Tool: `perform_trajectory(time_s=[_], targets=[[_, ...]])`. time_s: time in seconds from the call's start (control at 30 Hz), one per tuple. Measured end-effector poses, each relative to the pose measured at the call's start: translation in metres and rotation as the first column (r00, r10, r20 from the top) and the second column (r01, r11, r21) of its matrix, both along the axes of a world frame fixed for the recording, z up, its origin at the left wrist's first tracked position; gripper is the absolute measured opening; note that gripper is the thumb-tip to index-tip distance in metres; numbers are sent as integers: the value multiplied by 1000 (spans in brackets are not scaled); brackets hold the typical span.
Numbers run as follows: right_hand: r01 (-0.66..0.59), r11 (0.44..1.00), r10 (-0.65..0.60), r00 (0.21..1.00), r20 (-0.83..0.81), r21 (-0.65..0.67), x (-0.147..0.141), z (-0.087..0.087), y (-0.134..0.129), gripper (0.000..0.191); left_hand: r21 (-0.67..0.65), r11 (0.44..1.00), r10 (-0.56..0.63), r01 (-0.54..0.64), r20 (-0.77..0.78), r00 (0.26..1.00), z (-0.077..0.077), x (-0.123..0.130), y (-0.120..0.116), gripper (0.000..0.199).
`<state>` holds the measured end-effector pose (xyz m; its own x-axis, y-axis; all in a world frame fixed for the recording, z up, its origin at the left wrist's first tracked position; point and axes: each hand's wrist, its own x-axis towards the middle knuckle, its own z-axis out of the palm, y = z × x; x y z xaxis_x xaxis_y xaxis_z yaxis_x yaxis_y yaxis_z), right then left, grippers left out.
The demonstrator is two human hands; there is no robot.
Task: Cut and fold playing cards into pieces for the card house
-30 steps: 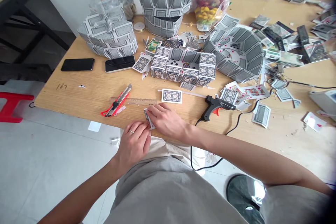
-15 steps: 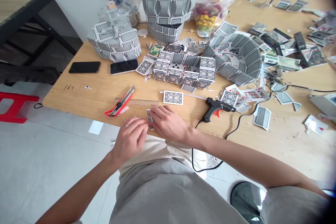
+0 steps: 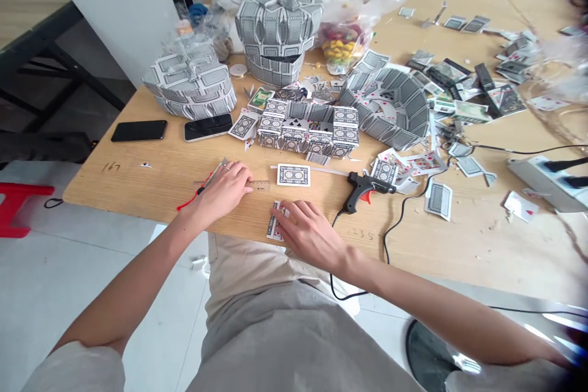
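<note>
- R hand (image 3: pixel 305 229), fingers loosely spread, rested on folded blue-&-white paper playing card (image 3: pixel 272 223), 9 o'clock side.
- L hand (image 3: pixel 225 187) partly hid red-&-black utility knife (image 3: pixel 212 176); couldn't tell its grip.
- Black glue gun (image 3: pixel 361 190): R's 2 o'clock.

Bright, diffuse, pale light; source out of frame. Soft shadows on desk (image 3: pixel 105 184). White glare on glossy dark base (image 3: pixel 425 349), lower right. Wide-angle stretch; right edge smeared, corners dark, blue-fringed.

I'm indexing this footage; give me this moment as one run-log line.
left hand: over ruler and utility knife, contact unclear | right hand: on partly covered card | nearby: flat patterned card, glue gun
</note>
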<state>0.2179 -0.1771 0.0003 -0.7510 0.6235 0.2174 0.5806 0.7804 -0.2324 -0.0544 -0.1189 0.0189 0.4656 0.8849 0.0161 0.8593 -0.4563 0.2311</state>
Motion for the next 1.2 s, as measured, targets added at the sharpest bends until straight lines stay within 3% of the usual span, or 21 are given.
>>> perform_trajectory(time_s=[0.17,0.37,0.43,0.63,0.87,0.93,1.0,1.03,1.1,1.2], targets=[[12,999,-11,1000,-29,29,-3,-2,-5,36,-107,994,-16,23,62,998,1,-9,15,7],[-38,999,37,994,-104,-6,-1,-11,-4,39,-307,952,131,-16,357,925,-4,-15,30,16],[-48,998,41,990,-132,-48,1,-11,-2,40,-320,948,161,2,483,861,-3,-16,36,24],[-72,991,55,988,-144,-114,6,-7,2,44,-188,982,128,32,776,618,12,-9,50,36],[-97,987,72,980,-183,-129,9,-13,9,42,-94,995,93,-9,957,276,35,14,71,42],[-98,984,62,971,-232,-147,9,-16,14,40,-88,996,88,-14,968,235,46,19,66,40],[-97,982,49,958,-281,-162,10,-19,17,39,-87,996,87,-14,960,265,57,22,51,38],[-97,983,46,954,-298,-159,10,-20,17,37,-90,996,94,-26,943,318,61,22,39,39],[-83,989,42,952,-303,-124,10,-22,15,33,-114,988,152,-106,854,497,64,23,10,40],[-44,998,32,969,-245,-43,9,-24,8,30,-141,978,208,-155,569,795,54,24,-37,40]])
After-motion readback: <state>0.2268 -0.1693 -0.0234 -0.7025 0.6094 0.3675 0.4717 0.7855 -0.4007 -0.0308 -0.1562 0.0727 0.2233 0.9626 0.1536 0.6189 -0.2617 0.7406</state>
